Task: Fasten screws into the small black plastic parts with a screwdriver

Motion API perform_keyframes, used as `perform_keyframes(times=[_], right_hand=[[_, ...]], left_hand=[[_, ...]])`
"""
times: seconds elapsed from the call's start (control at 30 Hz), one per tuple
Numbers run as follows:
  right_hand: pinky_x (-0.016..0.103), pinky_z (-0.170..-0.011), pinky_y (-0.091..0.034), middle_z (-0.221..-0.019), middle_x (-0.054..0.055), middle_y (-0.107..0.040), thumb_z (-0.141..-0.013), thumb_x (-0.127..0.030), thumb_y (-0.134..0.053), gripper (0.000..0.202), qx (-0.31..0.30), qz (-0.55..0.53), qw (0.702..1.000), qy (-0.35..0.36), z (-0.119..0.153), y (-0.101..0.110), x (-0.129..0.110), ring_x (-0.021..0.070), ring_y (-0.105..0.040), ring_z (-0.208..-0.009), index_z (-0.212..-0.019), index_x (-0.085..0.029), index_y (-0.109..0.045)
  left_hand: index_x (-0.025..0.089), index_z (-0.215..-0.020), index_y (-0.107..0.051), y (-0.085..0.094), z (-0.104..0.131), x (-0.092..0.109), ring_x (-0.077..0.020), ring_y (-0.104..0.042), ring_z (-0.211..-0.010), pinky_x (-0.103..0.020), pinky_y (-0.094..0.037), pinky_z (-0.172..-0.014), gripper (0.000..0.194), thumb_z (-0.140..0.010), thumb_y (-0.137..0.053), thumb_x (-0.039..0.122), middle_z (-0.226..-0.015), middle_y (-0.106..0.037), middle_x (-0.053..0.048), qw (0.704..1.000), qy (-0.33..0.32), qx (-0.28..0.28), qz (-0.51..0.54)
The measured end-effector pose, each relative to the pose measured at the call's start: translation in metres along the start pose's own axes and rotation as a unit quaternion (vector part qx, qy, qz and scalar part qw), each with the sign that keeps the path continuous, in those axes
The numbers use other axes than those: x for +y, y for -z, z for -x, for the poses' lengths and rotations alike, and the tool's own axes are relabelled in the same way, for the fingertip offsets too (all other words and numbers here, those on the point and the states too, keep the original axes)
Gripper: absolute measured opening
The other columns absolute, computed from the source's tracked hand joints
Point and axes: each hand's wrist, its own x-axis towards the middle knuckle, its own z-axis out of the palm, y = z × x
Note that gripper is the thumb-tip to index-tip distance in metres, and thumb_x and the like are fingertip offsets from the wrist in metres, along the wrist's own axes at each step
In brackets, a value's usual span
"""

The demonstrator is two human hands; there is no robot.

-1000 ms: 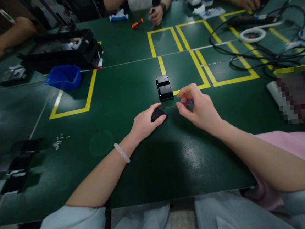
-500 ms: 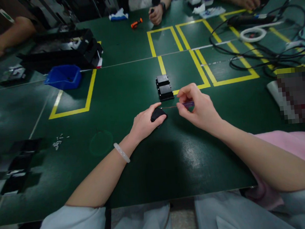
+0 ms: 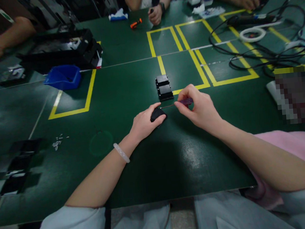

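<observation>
My left hand (image 3: 146, 123) is closed around a small black block-shaped part (image 3: 158, 116), pressing it against the green table; the fingers cover part of it. In my right hand (image 3: 198, 105) is a screwdriver (image 3: 186, 102) with a purple handle and a thin metal shaft. The shaft points left, and its tip meets the edge of the black part near my left index finger. Just beyond my hands lie two black blocks (image 3: 164, 87), set end to end, with small shiny screw heads along their sides.
Loose screws (image 3: 56, 142) lie at left, near several dark parts (image 3: 20, 165). Beyond are a blue bin (image 3: 64, 77) and stacked black trays (image 3: 58, 49). An orange screwdriver (image 3: 136, 23), black cables (image 3: 256, 53) and co-workers' hands occupy the far side. Pink cloth (image 3: 286, 145) hangs at right.
The screwdriver handle has tilted up and moved slightly away from me, with my right fingers shifting on it. My left hand keeps its hold on the black part.
</observation>
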Motion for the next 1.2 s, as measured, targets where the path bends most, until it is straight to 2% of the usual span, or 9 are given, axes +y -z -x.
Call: perform_keyframes(times=[0.4, 0.57, 0.83, 0.93, 1.03, 1.2], right_hand=[[0.029, -0.066, -0.044, -0.077, 0.000, -0.065, -0.090, -0.023, -0.061, 0.008, -0.014, 0.006, 1.000, 0.015, -0.003, 0.006, -0.002, 0.0149, -0.058, -0.067, -0.083, -0.022, -0.059], [0.028, -0.063, -0.042, -0.072, -0.001, -0.064, -0.090, -0.025, -0.063, 0.009, -0.012, 0.016, 1.000, -0.005, -0.002, 0.006, -0.003, 0.0137, -0.057, -0.063, -0.081, -0.021, -0.061], [0.029, -0.062, -0.040, -0.069, -0.001, -0.061, -0.092, -0.030, -0.060, 0.013, -0.014, 0.016, 0.999, -0.039, -0.002, 0.002, -0.002, 0.0143, -0.055, -0.060, -0.082, -0.022, -0.055], [0.029, -0.065, -0.043, -0.076, 0.000, -0.063, -0.090, -0.026, -0.058, 0.005, -0.013, 0.008, 0.999, -0.032, -0.001, 0.002, -0.002, 0.0154, -0.059, -0.066, -0.089, -0.023, -0.055], [0.029, -0.067, -0.045, -0.083, 0.000, -0.063, -0.088, -0.023, -0.058, 0.010, -0.011, -0.014, 0.999, -0.029, -0.001, 0.002, -0.002, 0.0162, -0.062, -0.073, -0.097, -0.023, -0.054], [0.029, -0.067, -0.044, -0.081, 0.000, -0.062, -0.091, -0.028, -0.057, 0.007, -0.017, -0.012, 0.999, -0.033, -0.002, 0.002, -0.001, 0.0156, -0.060, -0.071, -0.090, -0.023, -0.053]], left_hand=[[0.026, -0.148, -0.047, 0.001, 0.001, 0.000, -0.0292, -0.068, -0.105, -0.041, -0.050, -0.089, 0.064, -0.094, -0.045, 0.061, -0.124, -0.070, -0.008, 1.000, 0.002, -0.004, -0.001], [0.025, -0.147, -0.048, 0.001, 0.002, 0.003, -0.0297, -0.068, -0.106, -0.041, -0.051, -0.090, 0.063, -0.095, -0.046, 0.059, -0.123, -0.070, -0.009, 1.000, 0.010, 0.000, -0.006], [0.024, -0.148, -0.047, 0.001, 0.004, 0.010, -0.0322, -0.068, -0.110, -0.043, -0.051, -0.092, 0.062, -0.095, -0.047, 0.057, -0.126, -0.069, -0.009, 0.999, 0.032, 0.010, -0.018], [0.026, -0.148, -0.046, -0.001, 0.005, 0.010, -0.0324, -0.068, -0.109, -0.044, -0.051, -0.091, 0.062, -0.095, -0.046, 0.058, -0.125, -0.070, -0.009, 0.999, 0.036, 0.015, -0.025], [0.026, -0.148, -0.046, -0.002, 0.005, 0.011, -0.0325, -0.068, -0.108, -0.043, -0.051, -0.090, 0.062, -0.095, -0.045, 0.059, -0.124, -0.070, -0.009, 0.999, 0.038, 0.019, -0.027], [0.026, -0.148, -0.047, -0.001, 0.005, 0.013, -0.0316, -0.068, -0.107, -0.043, -0.051, -0.090, 0.062, -0.095, -0.045, 0.058, -0.125, -0.070, -0.009, 0.999, 0.043, 0.014, -0.029]])
